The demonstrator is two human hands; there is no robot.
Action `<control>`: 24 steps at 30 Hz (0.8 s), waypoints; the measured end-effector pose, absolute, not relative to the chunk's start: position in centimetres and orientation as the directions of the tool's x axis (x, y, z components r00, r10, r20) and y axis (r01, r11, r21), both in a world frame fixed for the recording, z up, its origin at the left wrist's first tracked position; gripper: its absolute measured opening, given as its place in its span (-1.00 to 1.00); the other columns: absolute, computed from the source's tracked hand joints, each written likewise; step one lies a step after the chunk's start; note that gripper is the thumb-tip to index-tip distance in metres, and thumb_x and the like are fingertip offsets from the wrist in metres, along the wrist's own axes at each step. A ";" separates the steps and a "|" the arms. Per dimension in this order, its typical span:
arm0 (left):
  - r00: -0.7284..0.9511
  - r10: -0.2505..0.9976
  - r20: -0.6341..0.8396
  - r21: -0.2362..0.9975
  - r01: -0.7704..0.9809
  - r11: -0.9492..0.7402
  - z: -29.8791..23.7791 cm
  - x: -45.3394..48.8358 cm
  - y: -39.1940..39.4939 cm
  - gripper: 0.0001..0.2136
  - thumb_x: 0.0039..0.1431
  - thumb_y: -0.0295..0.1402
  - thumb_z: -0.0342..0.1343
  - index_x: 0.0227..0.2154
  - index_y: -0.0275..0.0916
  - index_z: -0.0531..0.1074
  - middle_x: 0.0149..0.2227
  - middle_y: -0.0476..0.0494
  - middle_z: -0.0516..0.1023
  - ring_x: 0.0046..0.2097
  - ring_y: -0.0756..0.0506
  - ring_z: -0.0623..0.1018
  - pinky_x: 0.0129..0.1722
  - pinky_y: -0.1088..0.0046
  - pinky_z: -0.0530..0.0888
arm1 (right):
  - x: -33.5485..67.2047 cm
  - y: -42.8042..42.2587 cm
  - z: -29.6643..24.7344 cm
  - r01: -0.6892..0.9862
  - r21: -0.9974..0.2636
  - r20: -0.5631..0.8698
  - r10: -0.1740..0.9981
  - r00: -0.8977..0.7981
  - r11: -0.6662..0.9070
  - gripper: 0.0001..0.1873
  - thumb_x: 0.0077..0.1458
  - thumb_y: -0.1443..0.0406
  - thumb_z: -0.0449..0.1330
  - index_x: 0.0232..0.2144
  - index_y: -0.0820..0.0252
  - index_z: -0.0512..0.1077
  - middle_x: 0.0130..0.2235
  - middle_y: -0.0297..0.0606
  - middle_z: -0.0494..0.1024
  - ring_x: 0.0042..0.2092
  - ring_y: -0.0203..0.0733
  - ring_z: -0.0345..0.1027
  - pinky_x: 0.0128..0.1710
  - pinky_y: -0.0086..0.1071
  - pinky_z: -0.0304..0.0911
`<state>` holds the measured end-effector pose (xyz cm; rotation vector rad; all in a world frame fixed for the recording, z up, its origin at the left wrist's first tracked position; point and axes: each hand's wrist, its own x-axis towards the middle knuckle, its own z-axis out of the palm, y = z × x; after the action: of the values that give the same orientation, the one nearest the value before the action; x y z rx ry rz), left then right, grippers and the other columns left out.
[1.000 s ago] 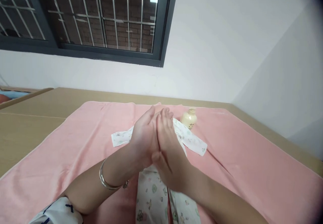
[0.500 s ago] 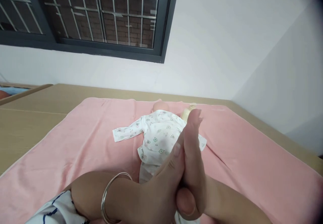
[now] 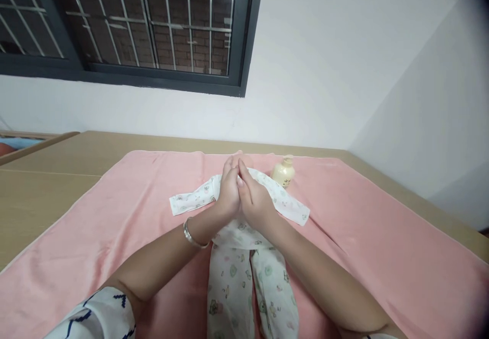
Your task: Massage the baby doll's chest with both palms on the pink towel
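My left hand (image 3: 228, 189) and my right hand (image 3: 256, 200) meet palm to palm, slightly cupped, with their fingers stretched out towards the far side. Nothing shows between them, though the palms' inner faces are hidden. Beneath them a baby doll lies in a white long-sleeved top (image 3: 244, 235) and white trousers (image 3: 231, 290), both printed with small figures. My hands cover its chest and most of its head. Just right of its shoulder stands a cream-coloured lotion bottle (image 3: 283, 172). A silver bangle (image 3: 189, 233) circles my left wrist.
The doll lies on a pink cloth (image 3: 133, 217) spread over a wooden surface (image 3: 49, 186). Behind rises a white wall (image 3: 305, 74) with a dark-framed, barred window (image 3: 240, 49). A wooden edge with something blue (image 3: 23, 142) beyond it shows at far left.
My joined hands have moved away from me and a little left, over the doll's chest, and now point forward. The lotion bottle and the doll's trousers have come into fuller view.
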<state>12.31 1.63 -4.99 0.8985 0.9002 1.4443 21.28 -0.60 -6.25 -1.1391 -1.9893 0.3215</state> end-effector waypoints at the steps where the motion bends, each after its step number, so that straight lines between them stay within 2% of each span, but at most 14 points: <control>1: -0.129 0.988 0.087 0.938 -0.323 -0.125 -5.9 12.2 3.4 -0.50 0.35 -0.41 -0.11 0.32 -0.11 0.03 0.40 -0.07 0.10 0.44 -0.07 0.01 0.41 0.39 0.04 | 21.4 0.6 -6.9 0.661 -0.568 0.443 0.859 -0.256 0.490 -0.38 0.41 0.13 -0.27 0.42 0.17 -0.09 0.22 -0.04 0.40 0.20 0.02 0.34 0.16 -0.04 0.29; 2: -0.189 0.976 0.110 0.957 -0.244 -0.155 -6.8 12.0 4.9 -0.45 0.33 -0.40 -0.07 0.34 -0.10 -0.05 0.42 -0.10 0.03 0.44 -0.07 0.01 0.40 0.37 0.05 | 21.5 1.8 -7.6 0.714 -0.542 0.403 0.883 -0.242 0.443 -0.39 0.40 0.15 -0.25 0.40 0.24 -0.04 0.21 0.01 0.41 0.19 0.03 0.35 0.15 -0.05 0.29; 4: -0.221 0.969 0.110 0.977 -0.154 -0.146 -8.6 11.6 6.9 -0.42 0.33 -0.37 -0.04 0.35 -0.11 -0.09 0.40 -0.20 0.09 0.41 -0.10 0.13 0.39 0.31 0.08 | 21.8 3.7 -8.8 0.791 -0.416 0.367 0.879 -0.306 0.449 -0.43 0.38 0.24 -0.18 0.34 0.33 0.13 0.26 0.05 0.35 0.28 0.03 0.22 0.25 -0.07 0.17; 7: -0.186 0.971 0.149 0.980 -0.103 -0.170 -10.6 11.5 7.8 -0.51 0.33 -0.33 -0.01 0.29 -0.10 0.11 0.29 -0.20 0.31 0.33 -0.12 0.29 0.36 0.29 0.13 | 22.8 6.0 -10.0 0.803 -0.248 0.327 0.827 -0.457 0.542 -0.47 0.33 0.31 -0.10 0.28 0.32 0.24 0.33 -0.01 0.23 0.39 0.01 0.00 0.37 -0.07 -0.08; 10: -0.142 0.955 0.260 0.959 -0.073 -0.272 -11.8 11.8 7.2 -0.60 0.33 -0.32 0.01 0.20 -0.07 0.26 0.25 -0.15 0.38 0.32 -0.12 0.31 0.36 0.31 0.14 | 23.9 7.5 -10.5 0.835 -0.273 0.300 0.867 -0.398 0.478 -0.46 0.37 0.23 -0.13 0.31 0.30 0.20 0.37 -0.03 0.15 0.41 0.02 -0.06 0.38 -0.02 -0.13; 13: -0.149 0.947 0.286 0.953 -0.063 -0.298 -12.3 12.0 7.0 -0.63 0.32 -0.33 0.01 0.17 -0.08 0.31 0.27 -0.13 0.35 0.33 -0.11 0.28 0.37 0.32 0.11 | 24.2 7.8 -10.7 0.873 -0.300 0.272 0.911 -0.308 0.385 -0.45 0.40 0.19 -0.20 0.29 0.29 0.22 0.37 -0.04 0.14 0.40 0.00 -0.05 0.37 -0.01 -0.10; 16: -0.159 0.944 0.288 0.952 -0.055 -0.300 -12.6 12.0 7.1 -0.66 0.32 -0.34 -0.01 0.14 -0.08 0.34 0.26 -0.12 0.36 0.32 -0.12 0.30 0.37 0.32 0.12 | 23.2 6.6 -10.8 0.927 -0.182 0.296 0.917 -0.268 0.329 -0.46 0.39 0.25 -0.19 0.27 0.39 0.23 0.34 0.06 0.18 0.38 0.07 0.00 0.35 -0.01 -0.09; 19: -0.155 0.932 0.328 0.941 -0.031 -0.336 -12.8 11.9 7.2 -0.66 0.32 -0.34 -0.02 0.12 -0.09 0.35 0.24 -0.12 0.38 0.30 -0.13 0.31 0.36 0.33 0.13 | 22.4 5.4 -10.7 0.921 -0.070 0.301 0.888 -0.348 0.384 -0.46 0.35 0.33 -0.13 0.28 0.49 0.21 0.32 0.13 0.22 0.37 0.13 0.02 0.35 -0.04 -0.09; 22: -0.135 0.927 0.350 0.937 0.056 -0.346 -12.9 11.8 7.0 -0.64 0.34 -0.31 -0.08 0.17 -0.11 0.28 0.27 -0.15 0.32 0.33 -0.13 0.26 0.37 0.29 0.08 | 22.9 5.9 -10.4 0.860 -0.139 0.300 0.848 -0.436 0.491 -0.47 0.36 0.32 -0.14 0.30 0.32 0.21 0.33 -0.04 0.24 0.38 0.04 0.02 0.35 -0.08 -0.07; 24: -0.129 0.928 0.349 0.933 0.138 -0.332 -12.8 11.8 6.9 -0.62 0.35 -0.31 -0.11 0.19 -0.13 0.23 0.31 -0.18 0.26 0.35 -0.14 0.20 0.39 0.26 0.04 | 23.6 6.7 -10.3 0.852 -0.216 0.291 0.865 -0.409 0.476 -0.47 0.39 0.24 -0.16 0.30 0.26 0.22 0.35 -0.10 0.20 0.39 0.00 0.00 0.35 -0.10 -0.06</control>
<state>11.83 6.88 -12.83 1.4796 1.2247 1.5282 23.57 6.71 -10.31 -1.4422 -2.3669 0.0470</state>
